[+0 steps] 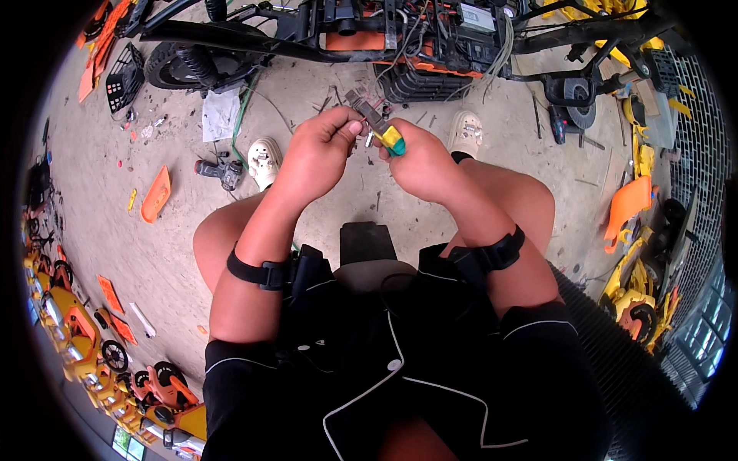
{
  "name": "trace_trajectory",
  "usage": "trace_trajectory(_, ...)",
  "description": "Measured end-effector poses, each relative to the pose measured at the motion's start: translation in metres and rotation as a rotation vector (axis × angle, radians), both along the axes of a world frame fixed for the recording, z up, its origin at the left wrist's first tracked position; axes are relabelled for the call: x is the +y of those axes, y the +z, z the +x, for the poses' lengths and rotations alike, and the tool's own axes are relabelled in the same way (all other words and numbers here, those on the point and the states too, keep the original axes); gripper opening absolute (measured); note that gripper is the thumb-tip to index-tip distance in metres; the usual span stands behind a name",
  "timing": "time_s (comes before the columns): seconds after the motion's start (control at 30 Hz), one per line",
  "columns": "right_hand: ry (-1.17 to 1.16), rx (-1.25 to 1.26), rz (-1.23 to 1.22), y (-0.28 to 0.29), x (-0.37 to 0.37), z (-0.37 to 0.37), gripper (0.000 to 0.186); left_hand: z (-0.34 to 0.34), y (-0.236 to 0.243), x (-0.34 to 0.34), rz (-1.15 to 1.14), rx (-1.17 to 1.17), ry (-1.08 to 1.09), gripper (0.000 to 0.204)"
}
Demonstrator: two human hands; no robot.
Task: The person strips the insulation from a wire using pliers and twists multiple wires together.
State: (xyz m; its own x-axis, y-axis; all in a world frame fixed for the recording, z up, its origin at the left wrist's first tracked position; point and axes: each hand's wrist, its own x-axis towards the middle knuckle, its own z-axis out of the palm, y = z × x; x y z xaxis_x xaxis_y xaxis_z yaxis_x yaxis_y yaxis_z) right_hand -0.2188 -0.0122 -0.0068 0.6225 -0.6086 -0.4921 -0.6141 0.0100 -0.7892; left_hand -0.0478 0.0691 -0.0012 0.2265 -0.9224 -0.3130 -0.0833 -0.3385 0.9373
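Observation:
In front of my knees, my two hands come together above the floor. My right hand [421,160] is closed round a hand tool with a grey metal end [366,110] and a yellow-and-green handle end [394,140]; my palm and fingers hide part of it. Close beside it on the left, my left hand [321,146] is closed, thumb pressed to the fingers. Whatever it pinches is too small and hidden to name. A small shiny metal piece [370,140] shows between the two hands; I cannot tell which one holds it.
A stripped vehicle frame [346,46] with loose wires [500,50] spans the far side. A cordless power tool [223,170], an orange plastic panel [156,194] and a white sheet [221,115] lie left. Another power tool [558,125] lies right, near yellow parts [634,269].

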Motion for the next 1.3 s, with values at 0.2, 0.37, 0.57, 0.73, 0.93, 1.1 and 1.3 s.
trace_trajectory(0.2,-0.09,-0.079,0.186,0.007,0.001,-0.001,0.035,-0.001,0.004,0.0,-0.074,0.044,0.013,0.01)
trace_trajectory(0.37,-0.105,-0.072,0.252,0.021,0.002,-0.003,0.041,0.007,0.004,0.004,-0.146,0.043,-0.065,0.009)
trace_trajectory(0.57,-0.074,-0.12,0.275,0.015,0.001,-0.011,0.04,0.008,0.006,0.009,-0.134,0.06,-0.088,0.008)
trace_trajectory(0.73,-0.132,-0.133,0.349,0.012,-0.002,-0.016,0.038,0.011,0.012,0.013,-0.135,0.027,-0.111,0.009)
trace_trajectory(0.93,-0.378,-0.172,0.346,0.016,-0.027,-0.028,0.035,0.019,0.009,0.029,-0.217,0.03,-0.133,0.01)
trace_trajectory(1.1,-0.418,-0.171,0.233,0.007,-0.043,-0.042,0.039,0.022,0.009,0.03,-0.128,0.078,-0.119,0.01)
trace_trajectory(1.3,-0.693,-0.323,0.073,0.013,-0.068,-0.052,0.045,0.028,0.005,0.024,-0.093,0.043,-0.064,0.013)
